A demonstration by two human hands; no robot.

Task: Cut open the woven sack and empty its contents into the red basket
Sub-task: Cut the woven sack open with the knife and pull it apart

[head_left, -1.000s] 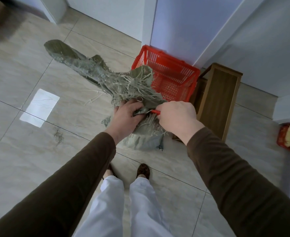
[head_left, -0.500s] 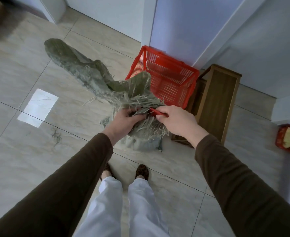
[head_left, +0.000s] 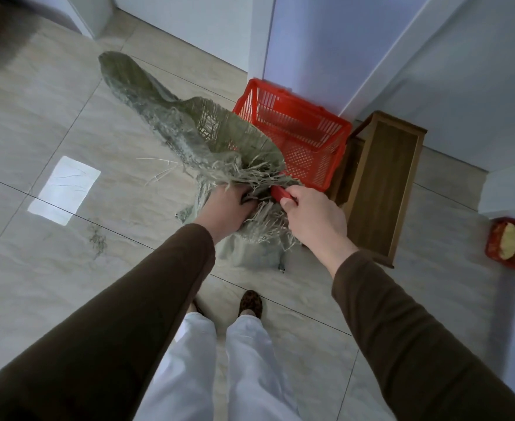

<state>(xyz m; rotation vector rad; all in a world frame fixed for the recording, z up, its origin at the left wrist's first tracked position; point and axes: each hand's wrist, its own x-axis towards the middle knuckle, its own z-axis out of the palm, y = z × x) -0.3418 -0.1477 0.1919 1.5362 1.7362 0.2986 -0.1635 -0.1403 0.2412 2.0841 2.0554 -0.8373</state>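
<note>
Stood on the pale tiled floor, frayed grey-green woven sack, its contents hidden; leaned over the near rim of the red plastic lattice basket. Reached forward and down in dark brown sleeves. Clenched around the sack's shredded fabric, left hand, fingertips buried. Pinched by the right hand, small red-handled tool, blade lost in the fibres.
</note>
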